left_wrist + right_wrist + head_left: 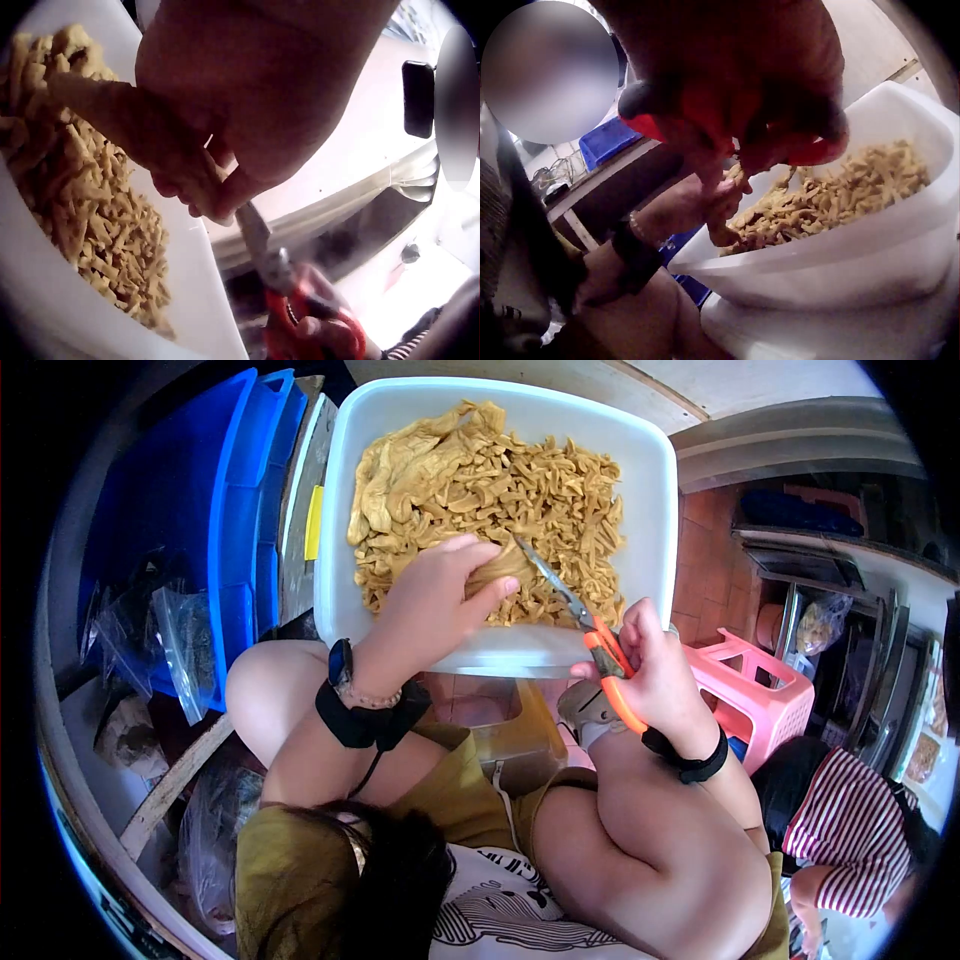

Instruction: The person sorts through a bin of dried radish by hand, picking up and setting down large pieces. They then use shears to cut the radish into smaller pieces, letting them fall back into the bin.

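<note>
My left hand [430, 600] grips a folded tan, wrinkled piece of food [488, 572] over a white plastic tub [650, 490]. The right hand [655, 675] is wrapped around orange-handled scissors [562, 588] at the tub's near right side. Their blades point up and left, with the tips beside the held piece. Small cut strips [565, 485] fill much of the tub, and larger whole pieces [405, 465] lie at its far left. In the left wrist view, the blades sit close to my left fingertips, and the tan piece [112, 112] stretches out over the strips.
Blue crates [235, 510] stand left of the tub, with clear plastic bags [185, 645] near them. A pink stool [770, 685] is at the right, and another person in a striped shirt [850, 825] is beyond it. Under the tub's near edge is a yellowish stool [525, 730].
</note>
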`<state>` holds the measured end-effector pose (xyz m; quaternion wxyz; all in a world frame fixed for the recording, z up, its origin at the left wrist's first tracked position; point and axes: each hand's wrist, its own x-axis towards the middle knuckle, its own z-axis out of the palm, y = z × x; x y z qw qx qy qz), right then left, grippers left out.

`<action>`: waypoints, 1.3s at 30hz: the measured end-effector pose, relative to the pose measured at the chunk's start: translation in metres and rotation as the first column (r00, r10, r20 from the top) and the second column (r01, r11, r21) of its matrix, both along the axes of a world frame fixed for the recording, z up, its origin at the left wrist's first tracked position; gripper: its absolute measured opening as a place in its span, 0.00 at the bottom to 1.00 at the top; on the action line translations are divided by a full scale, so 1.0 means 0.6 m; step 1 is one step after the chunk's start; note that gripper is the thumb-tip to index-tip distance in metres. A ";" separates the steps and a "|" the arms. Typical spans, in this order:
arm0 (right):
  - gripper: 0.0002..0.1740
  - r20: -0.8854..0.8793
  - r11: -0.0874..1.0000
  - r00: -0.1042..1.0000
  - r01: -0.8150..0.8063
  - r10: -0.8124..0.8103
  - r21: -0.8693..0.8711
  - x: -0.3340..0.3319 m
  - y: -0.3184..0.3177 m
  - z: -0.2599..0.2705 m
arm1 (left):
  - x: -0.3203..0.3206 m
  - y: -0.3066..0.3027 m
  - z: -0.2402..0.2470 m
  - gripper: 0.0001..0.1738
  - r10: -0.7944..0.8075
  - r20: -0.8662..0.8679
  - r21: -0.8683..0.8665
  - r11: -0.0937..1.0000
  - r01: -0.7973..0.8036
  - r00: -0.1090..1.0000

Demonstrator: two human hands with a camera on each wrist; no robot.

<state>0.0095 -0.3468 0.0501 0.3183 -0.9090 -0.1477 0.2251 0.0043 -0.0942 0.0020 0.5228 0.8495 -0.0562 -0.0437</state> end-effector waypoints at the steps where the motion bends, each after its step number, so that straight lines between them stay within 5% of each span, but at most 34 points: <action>1: 0.37 0.012 1.000 1.000 0.023 -0.023 0.010 0.000 -0.003 -0.003 | 0.001 0.002 0.000 0.18 0.002 -0.001 0.000 1.000 -0.002 1.000; 4: 0.36 0.034 0.992 0.997 0.061 -0.065 0.112 0.004 -0.006 -0.002 | 0.005 0.013 -0.004 0.19 0.031 -0.019 0.149 0.988 -0.027 0.999; 7: 0.39 0.048 0.999 0.999 0.009 -0.011 0.050 0.008 -0.012 0.006 | 0.006 0.016 -0.013 0.19 0.114 0.044 -0.007 0.993 -0.114 0.993; 10: 0.41 0.120 0.997 0.990 -0.072 0.071 0.005 0.011 -0.013 0.003 | 0.007 0.017 -0.005 0.19 0.188 -0.148 -0.195 0.957 -0.215 0.971; 15: 0.43 0.153 0.990 0.978 -0.138 0.140 -0.027 0.012 -0.010 0.004 | 0.002 0.022 0.009 0.21 0.033 -0.098 -0.213 0.976 -0.053 0.995; 18: 0.43 0.080 0.983 0.984 -0.165 0.159 0.076 0.012 -0.017 -0.001 | 0.000 0.013 -0.007 0.22 0.019 -0.137 -0.400 0.914 -0.073 0.990; 20: 0.41 -0.047 0.977 0.991 -0.114 0.124 0.178 0.011 -0.018 -0.002 | 0.005 0.021 0.009 0.25 -0.038 -0.177 -0.364 0.931 -0.030 0.984; 28: 0.40 -0.107 0.978 0.987 -0.102 0.123 0.182 0.013 -0.015 -0.001 | 0.008 0.024 0.042 0.32 -0.119 -0.239 -0.415 0.910 0.009 0.964; 31: 0.40 -0.127 0.973 0.985 -0.087 0.116 0.216 0.014 -0.016 -0.003 | 0.006 0.020 0.034 0.31 -0.085 -0.194 -0.450 0.893 -0.011 0.977; 36: 0.40 -0.225 0.966 0.973 0.005 0.055 0.257 0.015 -0.025 -0.004 | 0.006 0.010 0.009 0.13 0.119 -0.205 -0.477 0.855 -0.205 0.971; 39: 0.41 -0.096 0.975 0.986 -0.116 0.136 0.191 0.017 -0.021 0.001 | 0.009 0.020 0.008 0.12 0.109 -0.233 -0.401 0.895 -0.197 0.966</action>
